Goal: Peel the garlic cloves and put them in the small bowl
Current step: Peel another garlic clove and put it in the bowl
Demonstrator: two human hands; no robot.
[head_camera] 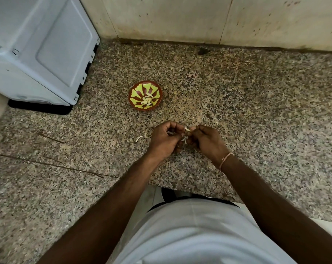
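From the head view, we hold a garlic clove [187,129] between our two hands, above the counter [256,111] near its front edge. The small bowl [145,95] sits farther back, toward the wall, with peeled cloves [147,101] already inside.

The clove is tiny and slippery, so we think it could pop out of our fingers and roll off the front edge. The bowl is well apart from our hands, so a tossed clove could miss it. Bits of skin [141,137] lie on the counter just left of our hands, and one could stick to the clove and go into the bowl too.

Our left hand [164,139] is curled, pinching the clove with its fingertips. Our right hand [208,141] is curled too, and it seems to pinch the skin at the clove's top, though the clove is too small to be sure. Both wrists hover over the counter, close together, arms bent inward.
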